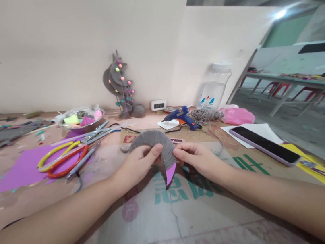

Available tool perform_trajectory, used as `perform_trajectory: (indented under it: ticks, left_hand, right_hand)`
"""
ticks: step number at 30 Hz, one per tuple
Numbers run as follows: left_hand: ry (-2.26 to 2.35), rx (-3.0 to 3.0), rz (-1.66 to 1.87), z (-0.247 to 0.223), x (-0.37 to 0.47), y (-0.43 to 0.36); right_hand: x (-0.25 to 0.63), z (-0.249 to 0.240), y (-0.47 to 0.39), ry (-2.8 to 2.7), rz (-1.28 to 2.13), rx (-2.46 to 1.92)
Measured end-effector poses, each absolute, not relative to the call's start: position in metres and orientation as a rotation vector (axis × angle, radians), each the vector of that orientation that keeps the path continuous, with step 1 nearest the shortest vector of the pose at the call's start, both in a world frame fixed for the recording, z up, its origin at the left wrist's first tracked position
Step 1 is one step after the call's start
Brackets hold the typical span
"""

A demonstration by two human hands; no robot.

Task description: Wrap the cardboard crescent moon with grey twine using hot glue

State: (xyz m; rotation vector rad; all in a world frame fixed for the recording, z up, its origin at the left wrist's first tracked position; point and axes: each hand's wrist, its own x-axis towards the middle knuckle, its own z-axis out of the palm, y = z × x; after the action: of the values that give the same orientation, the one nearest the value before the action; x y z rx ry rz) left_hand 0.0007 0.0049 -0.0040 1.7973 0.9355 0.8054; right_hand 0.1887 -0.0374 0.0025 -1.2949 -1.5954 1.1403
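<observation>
Between my hands is a crescent moon shape [152, 137] wound with grey yarn, its lower tip showing bare purple. My left hand [139, 162] grips its left side, thumb pressed on the wound face. At the right edge, just above the purple tip, my right hand [196, 157] pinches the crescent between thumb and fingers. Beneath both hands lies a cardboard sheet [130, 233] with green printed characters. A tangle of grey yarn [206, 114] sits behind, with a loose strand trailing toward the cardboard.
Left of my hands lie scissors [64, 159] with red and yellow handles, on purple sheets [20, 172]. A metal bowl [82, 128], a decorated grey moon hanging [119, 79], a small clock [158, 105], a blue glue gun [181, 115] and a bottle [213, 85] stand behind; a phone [265, 145] lies right.
</observation>
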Motion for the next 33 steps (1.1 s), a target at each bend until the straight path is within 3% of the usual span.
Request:
perform_trajectory:
  ticks: [10,15,24,33]
  left_hand:
    - [0.936,2.161,0.779,0.008,0.001,0.003]
    - [0.815,1.905,0.78,0.006,0.002,0.001]
    - [0.988,1.541,0.759,0.004,0.002,0.0]
    - [1.084,1.519,0.852,0.002,0.001,0.003]
  right_hand:
    - [0.192,-0.002,-0.036,-1.568,1.058,-1.3]
    - [0.194,-0.002,-0.035,-1.594,1.056,-1.296]
    - [0.189,0.003,-0.038,-1.762,1.078,-1.237]
    - [0.25,0.029,0.007,-1.72,0.422,-1.41]
